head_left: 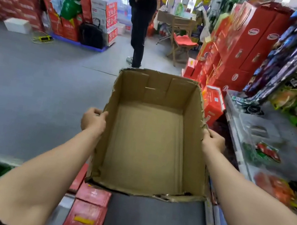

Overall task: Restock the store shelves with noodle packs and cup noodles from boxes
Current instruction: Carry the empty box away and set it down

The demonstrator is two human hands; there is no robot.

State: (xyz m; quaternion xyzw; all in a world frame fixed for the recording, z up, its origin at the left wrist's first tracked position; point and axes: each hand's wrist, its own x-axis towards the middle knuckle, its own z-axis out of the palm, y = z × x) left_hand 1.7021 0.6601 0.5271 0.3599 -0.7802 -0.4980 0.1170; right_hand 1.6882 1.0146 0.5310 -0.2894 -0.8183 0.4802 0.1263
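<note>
Head view, box: a brown corrugated cardboard box [151,137], open at the top with ragged, torn rims and nothing inside; it is held up in front of the person, above the grey floor [33,86].
Head view, left hand: the left hand [93,120] grips the box's left wall, fingers curled over the torn rim.
Head view, right hand: the right hand [213,140] grips the right wall, thumb along the rim; its other fingers are hidden behind the cardboard.
Head view, below: flat red packs [85,216] with glossy printed faces lie under the box's near edge, partly cut off by it.
Head view, right: a shelf [242,156] with blurred, colourful packets; their labels cannot be read.
Head view, far: stacked red cartons [249,42], a wooden folding chair [182,41] with a red seat, and a standing person [140,21] in dark clothes, cut off at the top.
</note>
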